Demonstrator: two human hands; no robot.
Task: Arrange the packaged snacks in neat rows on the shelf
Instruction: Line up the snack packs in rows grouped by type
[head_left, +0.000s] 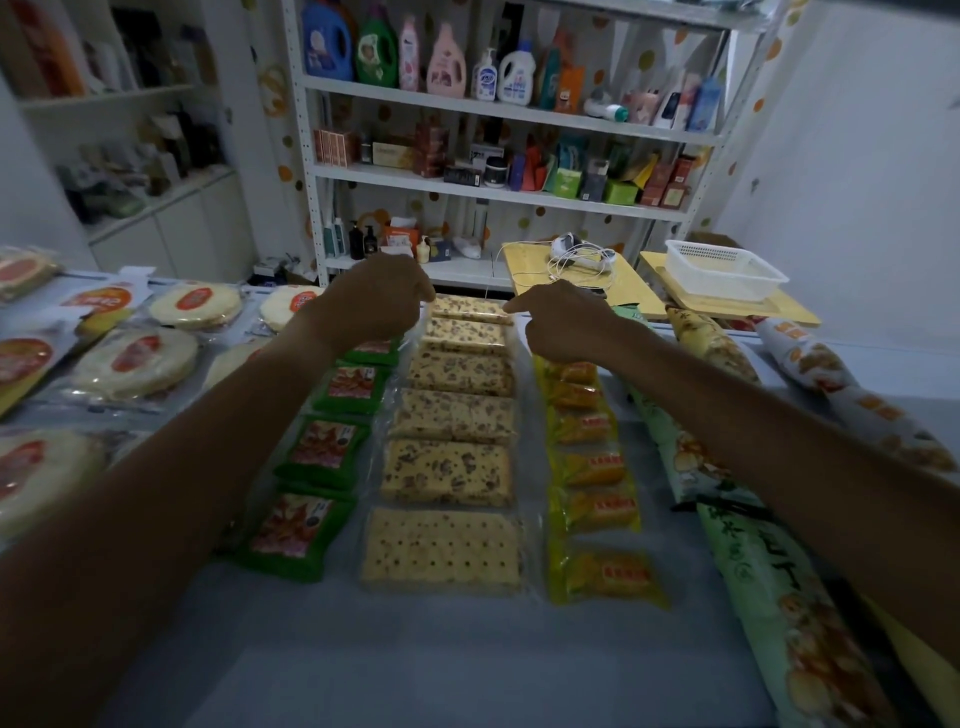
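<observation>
pinching the far cracker pack (470, 307) with both hands, left hand (376, 301) and right hand (563, 325). three middle rows look neat; round cakes (135, 364) still scattered.

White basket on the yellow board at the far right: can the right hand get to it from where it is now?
Probably yes. The right hand is at the farthest cake pack, and the white basket sits beyond it to the right, with only low snack bags between them.

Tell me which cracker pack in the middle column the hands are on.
The farthest cracker pack, at the back end of the column: the left hand and right hand pinch its two ends. The nearer packs lie untouched.
</observation>
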